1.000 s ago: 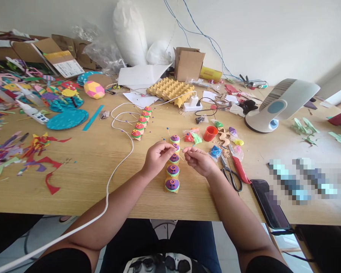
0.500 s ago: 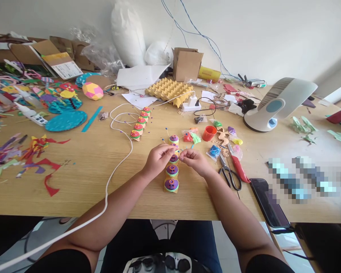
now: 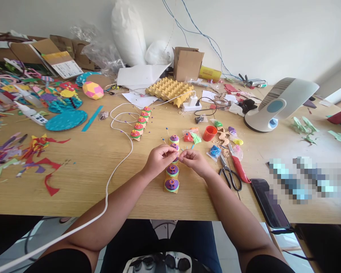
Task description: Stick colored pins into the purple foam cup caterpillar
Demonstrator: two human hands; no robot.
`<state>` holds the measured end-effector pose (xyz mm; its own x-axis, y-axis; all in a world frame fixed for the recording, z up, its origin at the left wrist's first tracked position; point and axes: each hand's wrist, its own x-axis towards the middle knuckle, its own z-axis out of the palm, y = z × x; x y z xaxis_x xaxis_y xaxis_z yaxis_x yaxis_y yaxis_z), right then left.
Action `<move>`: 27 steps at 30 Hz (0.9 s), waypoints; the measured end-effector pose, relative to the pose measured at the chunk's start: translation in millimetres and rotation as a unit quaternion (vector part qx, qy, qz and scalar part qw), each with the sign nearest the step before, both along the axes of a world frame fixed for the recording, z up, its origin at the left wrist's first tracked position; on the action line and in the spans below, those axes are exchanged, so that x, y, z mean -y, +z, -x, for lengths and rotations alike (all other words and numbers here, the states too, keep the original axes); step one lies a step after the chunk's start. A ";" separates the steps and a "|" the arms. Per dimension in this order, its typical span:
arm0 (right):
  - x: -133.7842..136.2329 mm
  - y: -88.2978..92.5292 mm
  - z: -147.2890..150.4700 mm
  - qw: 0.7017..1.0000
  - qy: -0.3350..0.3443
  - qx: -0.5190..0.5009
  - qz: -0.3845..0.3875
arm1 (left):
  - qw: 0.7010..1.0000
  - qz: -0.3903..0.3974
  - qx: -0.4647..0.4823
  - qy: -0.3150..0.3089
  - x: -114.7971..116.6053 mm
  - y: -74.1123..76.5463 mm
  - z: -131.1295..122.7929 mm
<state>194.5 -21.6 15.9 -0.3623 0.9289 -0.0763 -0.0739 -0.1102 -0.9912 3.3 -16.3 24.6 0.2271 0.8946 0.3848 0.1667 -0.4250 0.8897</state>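
Observation:
A row of purple, green and orange foam-topped cups point(image 3: 172, 178) runs away from me on the wooden table point(image 3: 102, 182). My left hand point(image 3: 158, 159) is closed in a pinch over the middle cups of that row. Fingertip to fingertip with it, my right hand point(image 3: 195, 160) pinches something too thin to make out, perhaps a pin. Blue-headed pins stick out of the far cups point(image 3: 174, 139). A second row of red and green cups point(image 3: 140, 123) lies further back to the left.
Scissors point(image 3: 229, 173), a red-handled cutter point(image 3: 239, 168), a black phone point(image 3: 269, 204), an orange cup point(image 3: 209, 133) and small bags of beads lie to the right. A white fan point(image 3: 278, 104) stands behind. Foam scraps cover the left; a white cable point(image 3: 113, 170) crosses the table.
My right hand has moved left until its fingertips meet those of my left hand over the cup row. The left hand has barely shifted.

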 end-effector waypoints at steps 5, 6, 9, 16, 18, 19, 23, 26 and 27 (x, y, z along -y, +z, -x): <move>-0.2 -0.3 0.1 1.000 -0.005 -0.002 -0.004 | 1.000 0.008 -0.002 0.005 -0.4 -0.7 0.2; -0.1 0.0 0.1 1.000 -0.004 -0.002 -0.005 | 1.000 0.012 -0.002 0.004 -0.5 -1.0 0.2; 0.4 1.4 0.3 1.000 0.004 -0.006 -0.003 | 1.000 0.028 0.001 -0.001 -0.8 -1.9 0.0; 1.8 4.0 -0.8 0.999 0.031 -0.002 0.008 | 0.997 0.071 0.032 -0.025 -3.1 -5.5 1.7; 2.1 4.3 -1.5 1.000 0.028 -0.003 0.011 | 0.995 0.084 0.040 -0.032 -3.7 -5.6 2.3; 2.1 4.4 -1.9 1.000 0.026 -0.005 0.012 | 0.994 0.094 0.046 -0.038 -3.9 -5.5 2.7; 1.9 4.0 -3.6 0.999 0.031 -0.015 0.022 | 0.987 0.133 0.070 -0.049 -3.9 -4.1 3.6; 1.7 3.8 -3.9 0.999 0.035 -0.011 0.026 | 0.988 0.133 0.073 -0.040 -3.2 -3.3 3.1; 1.7 3.8 -3.6 0.999 0.034 -0.009 0.026 | 0.988 0.128 0.072 -0.041 -3.0 -3.3 2.8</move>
